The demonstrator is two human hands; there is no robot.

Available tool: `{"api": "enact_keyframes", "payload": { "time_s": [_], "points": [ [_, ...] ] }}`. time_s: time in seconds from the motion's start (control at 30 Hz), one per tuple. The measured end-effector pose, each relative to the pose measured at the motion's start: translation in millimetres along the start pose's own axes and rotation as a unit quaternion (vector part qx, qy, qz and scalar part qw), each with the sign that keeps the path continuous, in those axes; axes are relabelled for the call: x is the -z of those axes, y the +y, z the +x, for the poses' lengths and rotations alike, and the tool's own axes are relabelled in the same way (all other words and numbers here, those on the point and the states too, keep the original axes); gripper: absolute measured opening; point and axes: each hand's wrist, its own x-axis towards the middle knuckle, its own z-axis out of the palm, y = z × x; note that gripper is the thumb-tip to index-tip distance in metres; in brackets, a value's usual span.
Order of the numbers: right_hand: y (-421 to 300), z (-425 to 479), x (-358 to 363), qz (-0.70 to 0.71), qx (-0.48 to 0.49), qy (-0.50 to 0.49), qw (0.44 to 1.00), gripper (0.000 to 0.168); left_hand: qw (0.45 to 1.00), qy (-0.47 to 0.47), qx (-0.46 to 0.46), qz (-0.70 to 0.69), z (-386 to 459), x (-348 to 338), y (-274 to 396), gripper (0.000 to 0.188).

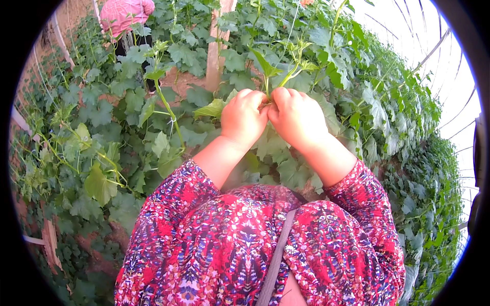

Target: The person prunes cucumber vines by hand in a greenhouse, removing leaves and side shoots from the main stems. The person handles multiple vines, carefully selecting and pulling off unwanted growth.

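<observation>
My left hand point(243, 114) and my right hand point(299, 118) meet in front of me, fingertips together around a green climbing vine stem point(289, 76). The vine's leafy growing tip point(297, 49) rises above my right hand. A young leaf point(265, 64) on its stalk stands up between the two hands. Beside my left hand spreads a pale green leaf point(211, 108). What exactly my fingertips pinch is hidden by the curled fingers. Further left, another vine stem point(167, 104) leans upward with a small white clip or tie point(172, 120) on it.
A person in a pink top point(124, 16) stands among the plants at upper left. Behind my hands is an upright wooden post point(216, 49). Thin white strings point(294, 25) run upward. Dense foliage point(383, 118) and a bright greenhouse cover point(432, 42) lie to the right.
</observation>
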Motion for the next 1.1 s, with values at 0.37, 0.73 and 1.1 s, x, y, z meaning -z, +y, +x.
{"api": "enact_keyframes", "payload": {
  "time_s": [0.37, 0.73, 1.1],
  "points": [
    [-6, -25, 23, 0.546, 0.0, -0.158, 0.823, 0.006, 0.962, -0.082, 0.096, -0.242, 11, -5, -38, 0.021],
    [64, -72, -74, 0.143, -0.053, -0.211, 0.966, 0.031, 0.877, -0.248, 0.252, -0.326, 28, 29, -45, 0.027],
    [46, -16, -108, 0.836, -0.265, -0.219, 0.428, 0.032, 0.839, -0.255, 0.283, -0.388, 22, 35, -26, 0.024]
  ]
}}
